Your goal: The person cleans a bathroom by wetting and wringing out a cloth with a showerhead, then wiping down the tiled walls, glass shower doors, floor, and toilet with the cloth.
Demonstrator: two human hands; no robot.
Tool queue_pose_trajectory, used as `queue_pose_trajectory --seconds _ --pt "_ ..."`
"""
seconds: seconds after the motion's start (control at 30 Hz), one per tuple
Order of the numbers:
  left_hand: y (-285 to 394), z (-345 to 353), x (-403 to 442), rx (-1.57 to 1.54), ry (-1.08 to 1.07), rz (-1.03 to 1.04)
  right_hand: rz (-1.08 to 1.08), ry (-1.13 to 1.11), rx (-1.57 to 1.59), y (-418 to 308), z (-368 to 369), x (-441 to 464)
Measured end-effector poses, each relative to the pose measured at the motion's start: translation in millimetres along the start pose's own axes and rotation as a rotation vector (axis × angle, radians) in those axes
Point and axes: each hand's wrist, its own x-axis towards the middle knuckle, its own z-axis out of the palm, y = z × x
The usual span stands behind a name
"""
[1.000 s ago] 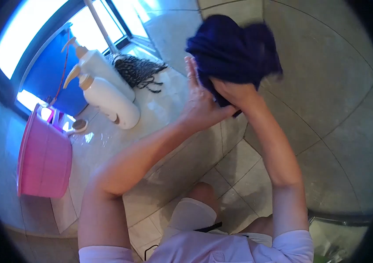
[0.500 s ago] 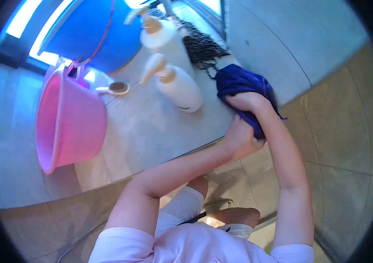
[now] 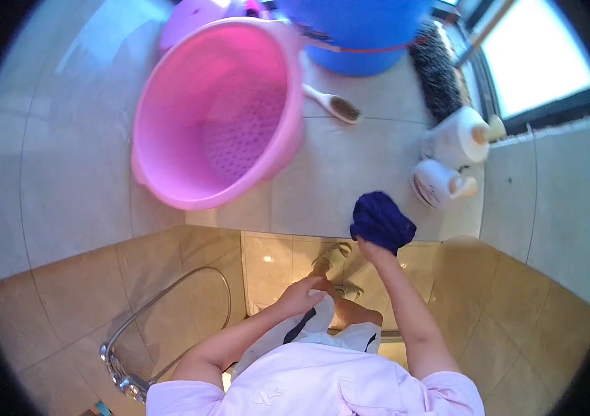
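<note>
A dark blue cloth (image 3: 382, 220) is bunched in my right hand (image 3: 376, 252), over the front edge of the tiled ledge (image 3: 330, 197). The cloth covers most of those fingers. Down by my leg, my left hand (image 3: 300, 297) rests with its fingers stretched out and nothing in it. Two white pump bottles stand to the right of the cloth: a smaller one (image 3: 434, 182) in front and a bigger one (image 3: 447, 139) behind. A white hairbrush (image 3: 335, 105) lies farther back on the ledge.
A large pink basin (image 3: 243, 182) sits tilted at the ledge's left. A blue bucket (image 3: 357, 41) stands at the back, with a dark fluffy item (image 3: 437, 76) beside it near the window (image 3: 541, 66). A shower hose (image 3: 163, 284) hangs at lower left.
My left hand has let go of the blue cloth and dropped toward my leg. The right hand still has the cloth. My view has turned left, bringing the basin more fully into sight.
</note>
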Motion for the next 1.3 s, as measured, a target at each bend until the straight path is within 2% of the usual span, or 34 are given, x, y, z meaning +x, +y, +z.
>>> queue_pose_trajectory --seconds 0.07,0.13,0.17,0.23,0.3,0.33,0.4,0.47,0.5,0.57,0.6,0.63,0.67,0.73,0.83,0.9,1.03,1.13,1.2,1.3 --pt "-16 -11 -20 -0.071 0.057 -0.101 0.154 -0.096 -0.069 -24 9 51" --pt "-32 -13 -35 -0.244 0.147 -0.171 0.192 -0.274 0.014 -10 40 92" --pt "-41 -10 -44 -0.334 0.186 -0.207 0.238 -0.526 -0.121 -19 46 114" --pt "-57 -2 -58 -0.407 0.223 -0.278 0.144 -0.546 -0.176 -54 72 105" --pt "-69 9 -68 -0.459 0.258 -0.337 -0.171 -0.403 -0.184 -84 105 75" --pt "-74 14 -72 -0.476 0.275 -0.36 -0.432 -0.246 -0.155 -101 121 59" --pt "-85 26 -76 -0.51 0.307 -0.396 -0.366 -0.455 0.18 -180 101 59" --pt "-93 41 -78 -0.547 0.331 -0.425 -0.502 -0.42 0.118 -180 182 32" --pt "-92 46 -77 -0.565 0.358 -0.454 -0.447 -0.758 0.108 -204 166 58" --pt "-99 65 -72 -0.648 0.448 -0.453 -0.574 -0.824 0.15 -209 182 79" --pt "-99 75 -70 -0.695 0.496 -0.452 -0.493 -0.951 0.116 -219 156 94" --pt "-85 70 -74 -0.739 0.521 -0.505 -0.433 -0.974 0.047 -205 152 89" --pt "-88 86 -74 -0.748 0.541 -0.524 -0.38 -0.994 -0.024 -182 145 81" --pt "-101 127 -85 -0.76 0.571 -0.568 -0.628 -0.603 -0.008 -126 141 54" --pt "-78 167 -103 -0.857 0.587 -0.662 -0.792 -0.487 -0.047 -96 87 62" --pt "-58 184 -104 -0.919 0.622 -0.708 -0.813 -0.553 -0.078 -81 68 66" --pt "-29 217 -112 -1.033 0.727 -0.734 -0.707 -0.623 -0.216 -77 68 58" --pt "-13 236 -117 -1.118 0.759 -0.737 -0.74 -0.672 -0.115 -99 86 72" --pt "-10 249 -120 -1.191 0.793 -0.757 -0.625 -0.866 -0.339 -130 118 88" --pt "-16 284 -127 -1.277 0.887 -0.77 -0.315 -1.254 -0.62 -228 149 111"
